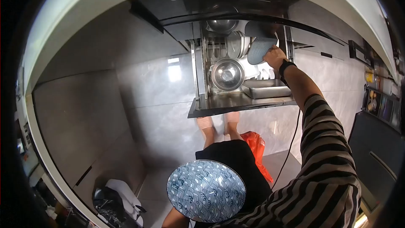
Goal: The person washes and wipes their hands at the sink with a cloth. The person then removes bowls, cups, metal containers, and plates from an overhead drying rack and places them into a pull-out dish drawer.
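Observation:
A large round plate (206, 191) with a blue and white wave pattern is held low in front of my body. My left forearm reaches under its lower left edge, and the plate hides that hand. My right hand (274, 57), with a dark watch at the wrist, is closed on the edge of a blue-grey ribbed plate (259, 50) inside an open drawer (236, 107). A round steel bowl (228, 74) lies to its lower left, and a rectangular steel tray (272, 89) sits below it near the drawer front.
White dishes (237, 44) and another metal bowl (222, 25) stand farther back in the drawer. An orange-red bag (256, 152) lies on the floor beside my legs, near a black cable (291, 147). At lower left is a bin with a black bag (110, 204).

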A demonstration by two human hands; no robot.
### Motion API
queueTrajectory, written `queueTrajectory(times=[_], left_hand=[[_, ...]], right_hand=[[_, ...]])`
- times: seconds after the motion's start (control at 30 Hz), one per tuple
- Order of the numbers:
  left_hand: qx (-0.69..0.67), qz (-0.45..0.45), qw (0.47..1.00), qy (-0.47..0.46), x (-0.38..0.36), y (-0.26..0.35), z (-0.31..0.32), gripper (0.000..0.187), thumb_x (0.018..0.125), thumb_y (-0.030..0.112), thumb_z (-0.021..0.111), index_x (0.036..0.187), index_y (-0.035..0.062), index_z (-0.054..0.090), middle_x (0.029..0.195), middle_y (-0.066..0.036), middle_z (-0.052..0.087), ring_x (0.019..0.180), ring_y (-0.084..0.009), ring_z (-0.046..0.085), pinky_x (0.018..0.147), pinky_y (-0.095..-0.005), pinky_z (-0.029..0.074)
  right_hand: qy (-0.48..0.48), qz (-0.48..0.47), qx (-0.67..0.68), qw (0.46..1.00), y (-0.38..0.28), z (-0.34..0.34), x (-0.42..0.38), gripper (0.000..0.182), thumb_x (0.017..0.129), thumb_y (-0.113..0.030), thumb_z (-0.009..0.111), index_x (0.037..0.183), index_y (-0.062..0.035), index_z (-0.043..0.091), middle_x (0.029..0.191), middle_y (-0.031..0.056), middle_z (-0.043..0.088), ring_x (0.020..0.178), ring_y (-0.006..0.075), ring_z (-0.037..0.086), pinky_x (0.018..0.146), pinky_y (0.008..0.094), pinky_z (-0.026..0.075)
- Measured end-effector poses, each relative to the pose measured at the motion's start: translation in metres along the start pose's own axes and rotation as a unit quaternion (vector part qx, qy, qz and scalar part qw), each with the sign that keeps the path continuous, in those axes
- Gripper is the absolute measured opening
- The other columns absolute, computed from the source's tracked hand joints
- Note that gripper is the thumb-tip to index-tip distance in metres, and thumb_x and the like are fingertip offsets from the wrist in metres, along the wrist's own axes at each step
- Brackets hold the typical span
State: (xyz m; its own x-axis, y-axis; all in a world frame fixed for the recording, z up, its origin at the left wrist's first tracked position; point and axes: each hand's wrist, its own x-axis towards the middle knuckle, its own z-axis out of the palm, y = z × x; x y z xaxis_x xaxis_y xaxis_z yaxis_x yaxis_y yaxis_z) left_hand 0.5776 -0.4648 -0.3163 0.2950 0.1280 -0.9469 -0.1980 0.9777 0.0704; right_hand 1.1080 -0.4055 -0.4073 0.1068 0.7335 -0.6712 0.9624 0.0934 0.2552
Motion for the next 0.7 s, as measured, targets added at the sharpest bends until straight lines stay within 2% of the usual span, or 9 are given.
queueTrajectory(times=[0.1,0.23,0.33,0.43,0.53,0.63,0.7], left_hand=[[-0.009,-0.003,1.0,-0.001,0.007,-0.003,-0.001,0.045,0.093,0.031,0.04,0.13,0.0053,0.037,0.129,-0.01,0.044,0.111,-0.024,0.049,0.089,-0.0356,0.045],[-0.023,-0.005,1.0,0.001,0.015,-0.006,-0.003,0.045,0.093,0.03,0.04,0.13,0.0053,0.037,0.13,-0.01,0.044,0.111,-0.0239,0.049,0.089,-0.0355,0.045],[-0.031,-0.006,0.999,0.002,0.022,-0.006,-0.002,0.045,0.093,0.03,0.04,0.13,0.0053,0.037,0.13,-0.01,0.044,0.111,-0.0239,0.049,0.089,-0.0353,0.045],[-0.039,-0.006,0.999,0.004,0.026,-0.007,-0.002,0.045,0.093,0.03,0.04,0.13,0.0053,0.037,0.13,-0.01,0.044,0.112,-0.0238,0.049,0.089,-0.0352,0.045],[-0.042,-0.007,0.999,0.002,0.029,-0.005,-0.001,0.045,0.092,0.03,0.041,0.13,0.0053,0.037,0.13,-0.01,0.044,0.112,-0.0238,0.049,0.089,-0.0351,0.045],[-0.044,-0.007,0.999,-0.002,0.033,-0.004,0.001,0.045,0.092,0.03,0.041,0.13,0.0054,0.037,0.13,-0.011,0.044,0.112,-0.0237,0.049,0.09,-0.035,0.045],[-0.044,-0.008,0.999,-0.004,0.036,-0.003,0.004,0.045,0.092,0.03,0.041,0.13,0.0054,0.037,0.13,-0.011,0.044,0.112,-0.0237,0.049,0.09,-0.0349,0.045]], right_hand=[[0.007,0.012,-0.029,0.999,-0.004,0.003,0.017,0.02,0.081,-0.015,0.049,0.082,-0.0157,0.069,0.087,0.0022,0.067,0.093,0.0171,0.059,0.09,0.0331,0.037],[0.027,-0.046,-0.069,0.996,-0.008,-0.003,0.035,0.018,0.08,-0.016,0.051,0.079,-0.0159,0.069,0.085,0.0012,0.067,0.092,0.0164,0.059,0.087,0.0321,0.037],[0.013,-0.055,-0.09,0.994,-0.011,-0.002,0.052,0.019,0.079,-0.016,0.05,0.081,-0.0167,0.068,0.088,0.003,0.065,0.095,0.0168,0.056,0.093,0.0325,0.033],[0.078,-0.053,-0.087,0.992,-0.011,0.009,0.072,0.017,0.078,-0.016,0.051,0.079,-0.0158,0.068,0.086,0.0014,0.065,0.095,0.0172,0.055,0.095,0.0333,0.032],[0.029,-0.078,-0.132,0.988,-0.013,-0.001,0.071,0.016,0.077,-0.016,0.053,0.079,-0.0154,0.069,0.084,-0.0004,0.065,0.098,0.0172,0.054,0.095,0.0348,0.032],[0.02,-0.112,-0.154,0.982,-0.013,-0.006,0.069,0.016,0.076,-0.016,0.054,0.08,-0.0147,0.069,0.085,-0.0012,0.065,0.1,0.0176,0.053,0.096,0.037,0.031],[0.045,-0.127,-0.163,0.977,-0.015,-0.025,0.06,0.016,0.076,-0.015,0.054,0.079,-0.0138,0.07,0.086,0.0004,0.065,0.102,0.0179,0.053,0.095,0.037,0.034]])
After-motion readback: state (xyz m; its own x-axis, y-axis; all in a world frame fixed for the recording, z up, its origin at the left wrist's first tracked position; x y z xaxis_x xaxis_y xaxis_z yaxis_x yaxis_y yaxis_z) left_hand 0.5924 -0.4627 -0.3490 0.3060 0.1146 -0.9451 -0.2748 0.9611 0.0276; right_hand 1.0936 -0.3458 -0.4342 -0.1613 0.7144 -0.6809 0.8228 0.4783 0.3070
